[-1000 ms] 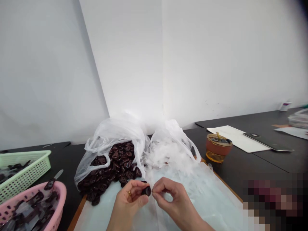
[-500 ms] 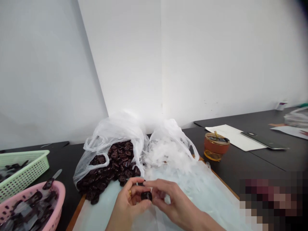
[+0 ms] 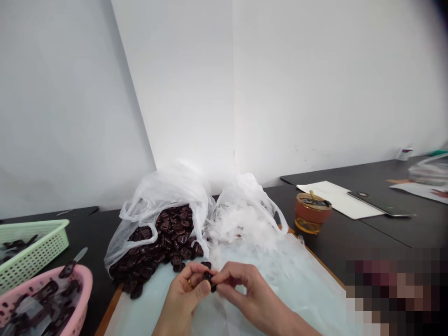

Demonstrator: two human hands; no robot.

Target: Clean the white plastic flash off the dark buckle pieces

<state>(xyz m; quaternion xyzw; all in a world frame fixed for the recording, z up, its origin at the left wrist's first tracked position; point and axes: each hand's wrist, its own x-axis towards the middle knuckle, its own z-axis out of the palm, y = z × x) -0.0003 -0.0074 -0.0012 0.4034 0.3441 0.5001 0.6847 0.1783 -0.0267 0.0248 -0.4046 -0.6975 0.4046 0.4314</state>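
A small glossy dark brown piece [image 3: 209,278] is pinched between the thumb and fingers of my left hand [image 3: 182,291], which wears a ring. From the other side, my right hand [image 3: 247,284] has its thumb and index finger closed on the right end of that piece; its other fingers curl in. Just behind the fingers lies another dark piece [image 3: 206,264]. A heap of similar dark pieces [image 3: 168,242] spills from a white plastic bag [image 3: 140,210] at the far left of the sheet. Beside it, a second bag [image 3: 241,214] holds clear and white plastic bits.
At left stand a pink basket [image 3: 86,289] and a green basket [image 3: 45,245], both containing dark pieces and clear plastic. Loose clear bits lie on the pale, wood-edged board [image 3: 311,289]. An amber jar [image 3: 312,214], white paper [image 3: 336,200] and a phone [image 3: 380,204] are at right.
The dark piece has turned from lying level to tilted between my fingers. My right fingertips have closed onto its end. The whole view has shifted slightly.
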